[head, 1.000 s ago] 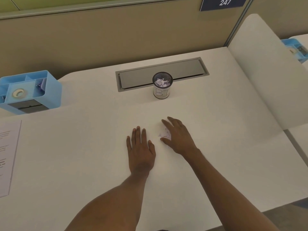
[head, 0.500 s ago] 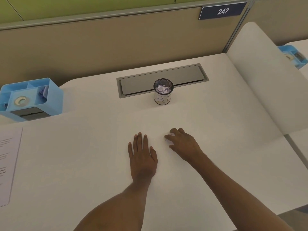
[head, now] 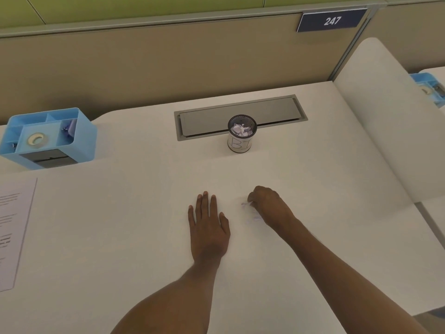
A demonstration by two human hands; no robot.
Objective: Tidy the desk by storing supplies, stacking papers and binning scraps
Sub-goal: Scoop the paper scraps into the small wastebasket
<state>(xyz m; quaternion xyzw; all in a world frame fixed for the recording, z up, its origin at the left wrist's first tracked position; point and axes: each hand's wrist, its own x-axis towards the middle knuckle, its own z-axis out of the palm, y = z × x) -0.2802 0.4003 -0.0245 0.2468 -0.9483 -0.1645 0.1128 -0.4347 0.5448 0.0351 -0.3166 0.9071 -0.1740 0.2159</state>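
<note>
A white desk is seen from above, and both bare hands are laid on its near middle. The left hand is spread flat, palm down, with the fingers extended toward the back partition and nothing held in it. Just to its right, the right hand is curled into a loose fist with the knuckles turned toward the far edge, and small crumpled white paper scraps are gathered under its inner side. The scraps are seen as a blurred, narrow smear whose long axis runs from the fingertips back toward the wrist, roughly along the line of the forearm; whether all of them are lifted from the desk cannot be told. Well beyond the hands, a small round black mesh cup wrapped in a white hand-lettered label is stood upright, its open mouth turned upward and already filled with white and pale purple paper bits. It is placed touching the front edge of a grey rectangular cable hatch set into the desk, whose long axis runs left to right. At the far left a light blue plastic organiser is seen, a roll of tape lying flat in its middle compartment. A printed white sheet is laid at the left edge, its long axis running toward the viewer.
</note>
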